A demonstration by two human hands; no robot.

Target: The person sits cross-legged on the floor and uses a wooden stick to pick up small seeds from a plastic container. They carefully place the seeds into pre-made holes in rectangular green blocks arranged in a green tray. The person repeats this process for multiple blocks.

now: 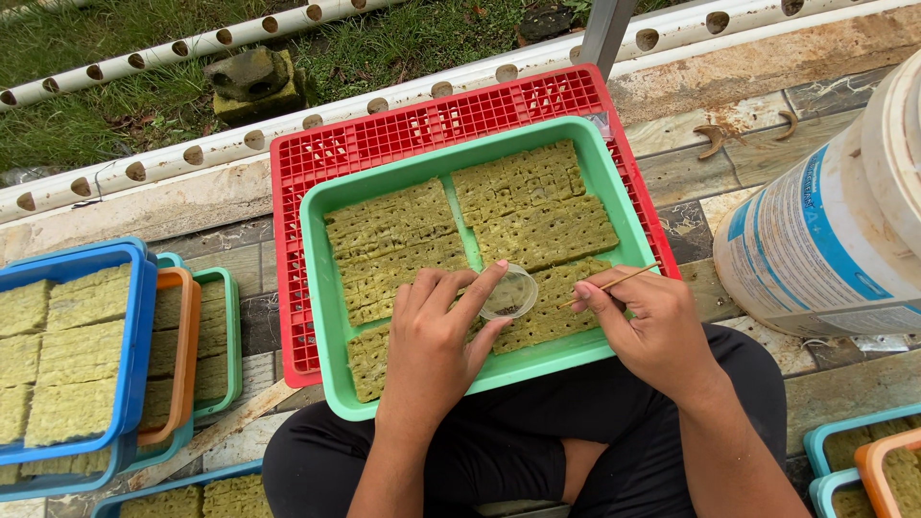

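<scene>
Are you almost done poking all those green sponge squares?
Hard to tell. The green tray already holds cut spongy slabs dotted with holes. In hand: the left hand holds a small clear dish, the right hand a thin stick. More filled trays sit alongside.

Left hand (436, 331) curled, fingers pinched (thumb opposing); right hand (648, 321) closed, pinching.

White bucket (835, 230) right; blue tray stack (72, 345) left; holed pipes (144, 163) behind.
</scene>
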